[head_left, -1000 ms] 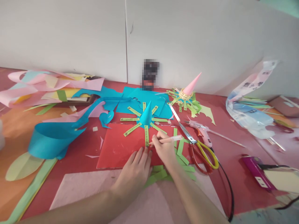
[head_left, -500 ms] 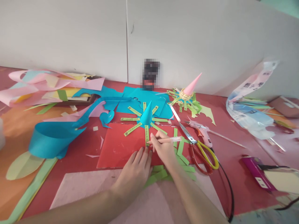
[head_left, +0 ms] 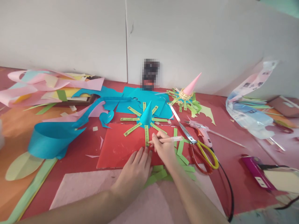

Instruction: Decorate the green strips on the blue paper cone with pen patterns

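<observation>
Cone (head_left: 146,117), blue, stands at the red board's (head_left: 119,149) back edge, eight green strips (head_left: 132,130) around it. The left hand's (head_left: 137,169) fingers lie outstretched, slightly apart, by the near strip (head_left: 146,133), lettered with F-like marks; the right hand's (head_left: 164,151) clamp one pen (head_left: 171,139). Rightward: one pink cone (head_left: 192,85), yellow-and-red scissors (head_left: 192,140), one glue gun (head_left: 205,134), one bag (head_left: 259,124) printed "2".

My one head-worn view, looking forward and down from the near side of the blue cone (head_left: 146,115), cone close to mid-frame, near enough to show marks on the green strip (head_left: 146,134) below it, wide enough for the pale wall (head_left: 198,40) behind it.
</observation>
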Tool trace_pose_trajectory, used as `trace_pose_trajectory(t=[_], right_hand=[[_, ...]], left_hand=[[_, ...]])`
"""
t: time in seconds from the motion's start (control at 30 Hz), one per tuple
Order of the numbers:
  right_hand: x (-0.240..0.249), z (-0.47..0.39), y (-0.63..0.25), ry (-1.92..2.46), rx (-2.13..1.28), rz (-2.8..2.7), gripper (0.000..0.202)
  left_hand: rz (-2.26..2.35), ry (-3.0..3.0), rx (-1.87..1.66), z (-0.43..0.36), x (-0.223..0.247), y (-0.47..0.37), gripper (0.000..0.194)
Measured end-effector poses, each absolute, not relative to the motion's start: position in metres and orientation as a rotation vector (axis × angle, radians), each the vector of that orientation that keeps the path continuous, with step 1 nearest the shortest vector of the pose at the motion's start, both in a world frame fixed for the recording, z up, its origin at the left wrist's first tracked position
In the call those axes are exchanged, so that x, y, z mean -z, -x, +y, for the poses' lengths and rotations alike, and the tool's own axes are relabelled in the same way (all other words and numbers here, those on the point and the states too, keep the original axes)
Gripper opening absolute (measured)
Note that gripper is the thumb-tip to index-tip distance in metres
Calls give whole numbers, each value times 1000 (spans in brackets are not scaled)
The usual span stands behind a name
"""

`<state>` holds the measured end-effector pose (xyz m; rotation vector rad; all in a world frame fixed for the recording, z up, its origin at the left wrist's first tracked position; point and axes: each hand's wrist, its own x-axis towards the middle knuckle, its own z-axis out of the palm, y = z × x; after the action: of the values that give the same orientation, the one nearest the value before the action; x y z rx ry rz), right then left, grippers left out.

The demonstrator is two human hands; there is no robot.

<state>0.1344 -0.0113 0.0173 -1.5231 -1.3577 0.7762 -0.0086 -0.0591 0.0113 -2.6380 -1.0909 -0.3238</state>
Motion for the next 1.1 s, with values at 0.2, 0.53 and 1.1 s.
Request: trace_pose_trajectory(t=[0.2,0.53,1.1], right_hand=[[-18,-12,-133,1496,-822,-1321,36],[-24,-13,-133,1520,-816,-1360,36],[-20,-12,-133,1518,-762,-1365,34]], left_hand=[[-1102,2636,334,-59,-11,8,36],[-1086,2627,355,-59,-9,9,35],[-1079,2608,393,-59,-8,8,37]])
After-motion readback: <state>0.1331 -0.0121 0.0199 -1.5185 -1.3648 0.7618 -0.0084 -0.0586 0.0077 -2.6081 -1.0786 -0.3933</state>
